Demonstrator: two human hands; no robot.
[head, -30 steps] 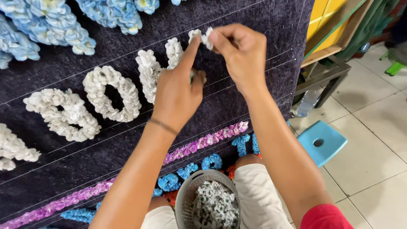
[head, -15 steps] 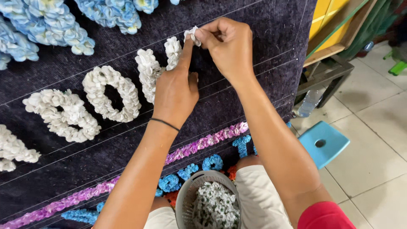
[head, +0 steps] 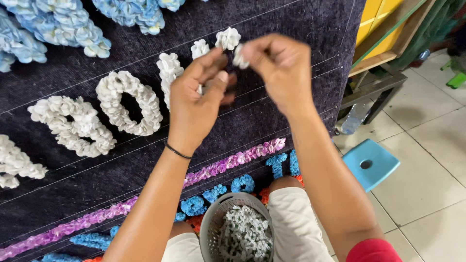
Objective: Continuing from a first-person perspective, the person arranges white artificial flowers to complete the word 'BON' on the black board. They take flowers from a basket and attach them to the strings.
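Observation:
A dark velvet-like board (head: 272,29) stands in front of me, covered with shapes built from small paper flowers. My right hand (head: 279,73) pinches one white paper flower (head: 239,57) between its fingertips, just off the board. My left hand (head: 196,99) is raised beside it, fingers curled, thumb and forefinger close together near the same flower. A fixed white flower (head: 228,38) sits just above, at the end of a curved white flower shape (head: 167,73). A grey mesh basket (head: 213,225) of white flowers rests between my knees.
More white flower shapes (head: 128,104) lie to the left, light blue ones (head: 53,24) above. A purple flower strip (head: 233,160) and blue flower shapes (head: 242,183) run lower down. A blue plastic stool (head: 371,164) and a wooden frame (head: 388,48) stand at the right on a tiled floor.
Both hands have drawn back slightly from the board. One white flower now stays fixed where they were pressing, and my right hand holds another white flower.

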